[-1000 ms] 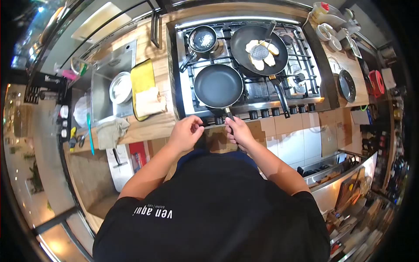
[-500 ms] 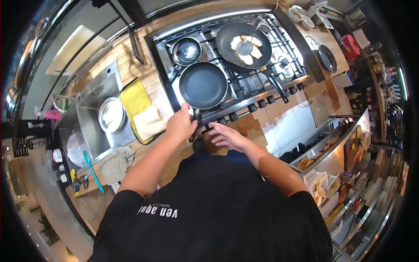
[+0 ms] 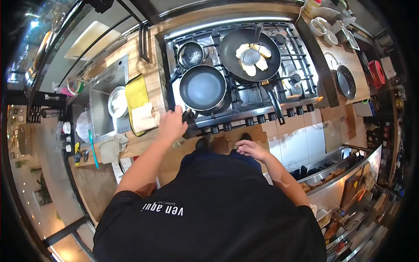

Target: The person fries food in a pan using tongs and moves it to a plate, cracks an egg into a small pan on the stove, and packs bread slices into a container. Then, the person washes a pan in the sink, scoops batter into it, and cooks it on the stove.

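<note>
My left hand is closed around the handle of a black frying pan, which sits on the front left of the gas stove with nothing in it. Low in front of my body, my right hand hangs with loosely bent fingers and holds nothing. Behind that pan is a small dark pan with a shiny wet bottom. To its right stands a large frying pan with several pale, browned pieces of food. A perforated skimmer rests among them.
At the left, a sink holds a metal bowl beside a yellow mat with a folded cloth. Another dark pan lies on the right counter. The large pan's handle juts over the stove's front edge.
My right hand has moved away from the frying pan's handle, down and to the right. My left hand stays on the handle. The whole view has shifted slightly.
</note>
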`<state>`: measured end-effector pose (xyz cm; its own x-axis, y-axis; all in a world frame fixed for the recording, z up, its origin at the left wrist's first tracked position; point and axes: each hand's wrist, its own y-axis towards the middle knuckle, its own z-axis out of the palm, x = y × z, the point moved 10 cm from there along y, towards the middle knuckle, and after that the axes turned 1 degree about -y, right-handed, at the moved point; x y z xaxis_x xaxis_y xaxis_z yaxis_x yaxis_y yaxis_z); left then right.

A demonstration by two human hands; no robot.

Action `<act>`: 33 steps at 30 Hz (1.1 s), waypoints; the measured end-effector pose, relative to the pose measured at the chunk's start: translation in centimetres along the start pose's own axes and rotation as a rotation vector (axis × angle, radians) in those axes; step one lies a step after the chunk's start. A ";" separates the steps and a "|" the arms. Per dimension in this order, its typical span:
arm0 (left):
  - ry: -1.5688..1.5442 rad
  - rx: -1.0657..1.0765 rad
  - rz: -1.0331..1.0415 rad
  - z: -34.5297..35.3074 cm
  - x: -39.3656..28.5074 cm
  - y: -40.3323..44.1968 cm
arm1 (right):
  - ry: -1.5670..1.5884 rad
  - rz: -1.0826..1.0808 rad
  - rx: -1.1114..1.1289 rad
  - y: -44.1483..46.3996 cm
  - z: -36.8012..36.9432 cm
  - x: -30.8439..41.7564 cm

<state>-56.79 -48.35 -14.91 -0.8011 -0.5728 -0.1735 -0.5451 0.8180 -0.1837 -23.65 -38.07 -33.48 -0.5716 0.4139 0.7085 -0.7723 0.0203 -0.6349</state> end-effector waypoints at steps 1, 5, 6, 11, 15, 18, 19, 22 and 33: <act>0.004 0.003 -0.012 -0.6 0.4 0.3 | -0.041 -0.003 -0.032 -1.2 -1.8 -1.6; -0.394 -0.030 -0.181 -3.8 4.1 4.7 | -0.296 -0.002 -0.322 -6.6 -8.6 -8.6; -0.216 -0.177 -0.094 -5.8 4.4 6.6 | -0.263 -0.035 -0.377 -7.9 -9.5 -9.7; 0.197 -0.245 0.047 -5.4 4.5 14.2 | -0.264 0.243 -0.537 -13.2 -12.9 -19.5; 0.275 -0.099 0.034 -3.6 5.5 17.2 | -0.063 0.142 -0.657 -15.0 -11.8 -26.3; 0.008 -0.240 0.056 -6.2 7.8 19.4 | 0.116 0.083 -0.684 -15.5 -7.3 -28.7; 0.001 -0.265 0.081 -7.1 8.2 20.1 | 0.045 0.186 -0.731 -16.0 -5.8 -29.8; 0.008 -0.334 0.120 -8.7 9.3 21.7 | -0.027 0.224 -0.711 -15.7 -1.0 -29.6; -0.983 -0.337 0.430 -13.9 -10.5 24.2 | -0.049 0.263 -0.706 -13.9 0.8 -44.2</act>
<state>-64.99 -21.79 -4.06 -0.4770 0.0895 -0.8744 -0.4284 0.8450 0.3201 12.10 -57.37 -55.70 -0.7373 0.4448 0.5084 -0.2569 0.5114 -0.8200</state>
